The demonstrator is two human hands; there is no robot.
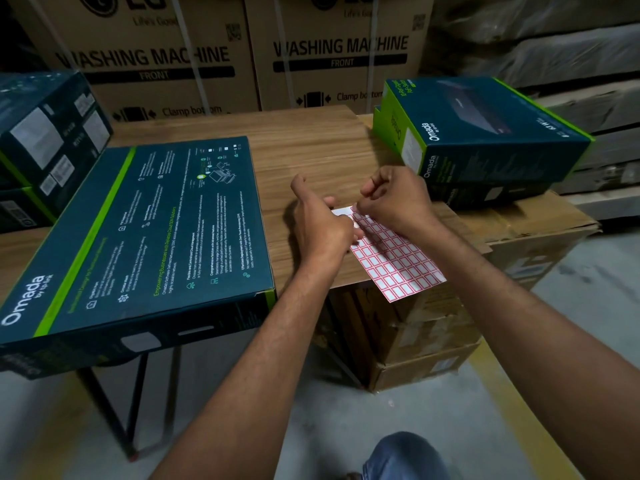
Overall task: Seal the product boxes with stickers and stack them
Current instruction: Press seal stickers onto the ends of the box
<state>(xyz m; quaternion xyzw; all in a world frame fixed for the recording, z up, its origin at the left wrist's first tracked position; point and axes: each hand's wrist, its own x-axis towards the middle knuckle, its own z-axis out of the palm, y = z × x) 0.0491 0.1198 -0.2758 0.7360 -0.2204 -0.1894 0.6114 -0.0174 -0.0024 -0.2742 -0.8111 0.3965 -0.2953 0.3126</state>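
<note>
Beside a closed product box [145, 237], left hand [322, 223] presses the sticker sheet [394, 265]; right hand [398, 199] pinches it.

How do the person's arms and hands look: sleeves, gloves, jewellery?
The left hand and right hand wear no gloves, and no watch or ring is visible. The left forearm and right forearm are bare to the frame edge, no sleeves showing.

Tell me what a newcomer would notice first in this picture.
Both hands meet at centre over a red-and-white sticker sheet on the wooden table: the left hand presses it down, the right hand pinches at its top. A large teal Omada box lies flat to the left, and washing machine cartons fill the background.
</note>
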